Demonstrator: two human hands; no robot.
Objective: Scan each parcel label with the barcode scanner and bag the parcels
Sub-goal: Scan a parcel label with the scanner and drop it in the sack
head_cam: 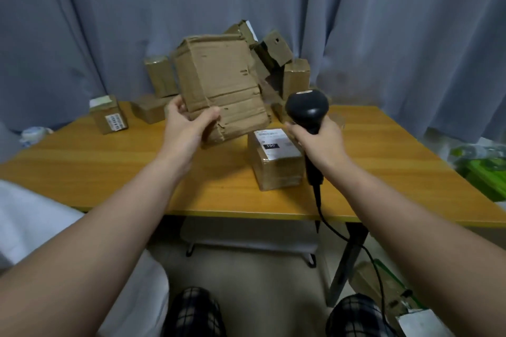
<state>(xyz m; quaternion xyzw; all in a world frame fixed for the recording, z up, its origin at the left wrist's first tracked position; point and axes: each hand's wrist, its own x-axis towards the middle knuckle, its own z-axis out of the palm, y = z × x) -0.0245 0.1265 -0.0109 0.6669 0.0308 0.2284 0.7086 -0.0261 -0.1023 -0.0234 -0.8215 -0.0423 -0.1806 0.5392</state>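
The worn cardboard box (219,82) is held up off the wooden table (109,172), tilted, its long axis running from upper left to lower right and its lower right corner dipping lowest. The face turned to the camera is bare, creased card with no label showing; any label must be on a side hidden from here.

The left hand (186,126) grips the box at its lower left, thumb laid across the near face and fingers curled round the left edge. Just right of the box, level with its lower corner, the right hand (323,145) is wrapped round the handle of the black barcode scanner (306,107). The scanner's rounded back faces the camera, so its window looks away, past the box rather than at it. Its cable (342,238) drops below the table edge.

Judging from this, the box needs turning until a label meets the scanner, which sits close enough.

Below and right of the box a taped parcel (276,169) lies on the table, white label (273,142) up. Behind the box small cartons (295,76) are heaped.
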